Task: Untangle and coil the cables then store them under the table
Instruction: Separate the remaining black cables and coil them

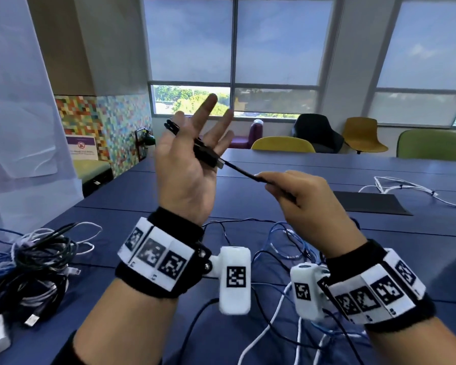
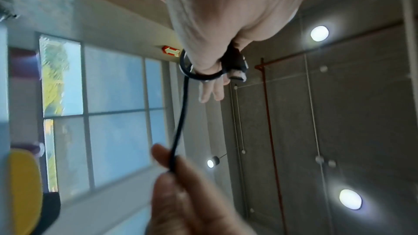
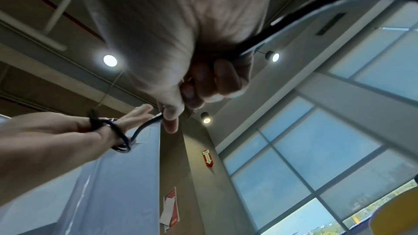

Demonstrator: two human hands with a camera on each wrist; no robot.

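The left hand [image 1: 187, 164], fingers spread, carried black cable [image 1: 241, 173] loops; the right hand [image 1: 300, 196] pinched it just beside. Even tension would keep turns neat.

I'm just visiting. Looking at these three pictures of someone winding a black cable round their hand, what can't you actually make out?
- Head view: how many turns of black cable circle the left hand; the hand hides the far side.
- Head view: where that cable runs below the right hand; the fist covers it.
- Left wrist view: the plug type; blurred.
- Head view: which cables in the tangled pile are knotted; overlapping, cut by the left edge.
- No view shows under the table.
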